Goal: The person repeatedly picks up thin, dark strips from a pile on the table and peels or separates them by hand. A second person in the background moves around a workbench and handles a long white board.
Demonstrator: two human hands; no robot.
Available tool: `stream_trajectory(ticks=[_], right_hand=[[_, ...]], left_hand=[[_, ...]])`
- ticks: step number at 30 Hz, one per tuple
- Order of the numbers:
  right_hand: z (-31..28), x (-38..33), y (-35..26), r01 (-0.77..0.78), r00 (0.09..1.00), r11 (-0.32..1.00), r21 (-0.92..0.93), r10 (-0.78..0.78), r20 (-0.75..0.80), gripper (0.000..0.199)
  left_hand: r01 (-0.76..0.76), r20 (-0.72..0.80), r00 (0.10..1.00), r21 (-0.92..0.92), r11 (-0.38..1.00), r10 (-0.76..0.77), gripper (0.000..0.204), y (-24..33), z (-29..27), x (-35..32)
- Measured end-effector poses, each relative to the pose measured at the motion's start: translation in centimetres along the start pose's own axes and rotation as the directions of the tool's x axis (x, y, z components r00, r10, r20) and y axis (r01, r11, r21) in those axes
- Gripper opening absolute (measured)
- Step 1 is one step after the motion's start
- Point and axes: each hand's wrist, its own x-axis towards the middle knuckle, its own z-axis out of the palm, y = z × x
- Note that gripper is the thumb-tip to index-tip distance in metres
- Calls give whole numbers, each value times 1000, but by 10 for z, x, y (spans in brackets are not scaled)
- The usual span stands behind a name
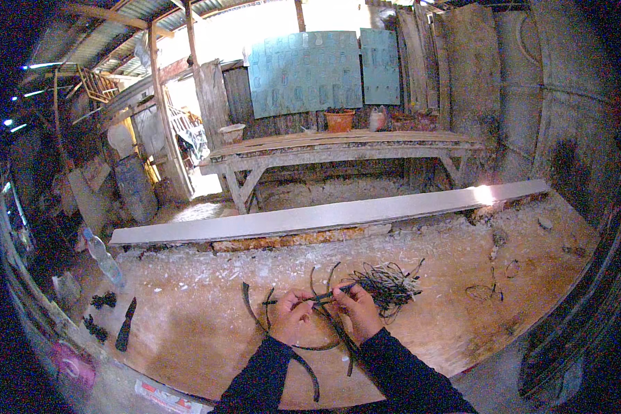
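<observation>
Blk strips (308, 375): matt, rubber-like. Tabletop (186, 317): wood, w/ rough whitish crust (179, 268). White plank (324, 217): smooth, semi-glossy. Bottle (104, 259): clr plastic, shiny. Sleeves (259, 372): matt cloth. Bench (352, 153): rough wd.

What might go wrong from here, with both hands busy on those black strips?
The black strips cross between the left hand and right hand, so they might tangle. The tangled cord bundle lies close beside the right hand and could snag one. The plastic bottle near the tabletop's left edge may topple.
</observation>
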Motion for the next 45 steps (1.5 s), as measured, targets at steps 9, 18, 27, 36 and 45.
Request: stream_trajectory(ticks=[9,18,27,36,45], right_hand=[[3,-11,-26,-85,987,952,292,41,154,22],[0,-13,-17,-42,937,985,168,-20,349,23],[-4,-6,-20,23,979,999,36,-30,202,36],[-5,5,-1,212,976,901,-378,-216,32,43],[-25,25,9,517,791,613,-597,-608,61,20]], left_hand=[[23,-135,991,114,993,-8,14,3,-8,2],[-55,-89,994,89,995,63,18,-13,-19,11],[39,-58,998,1,999,-39,36,10,-8,6],[47,228,973,-120,992,-19,52,23,2,-3],[-33,525,846,-127,991,96,47,25,15,-13]])
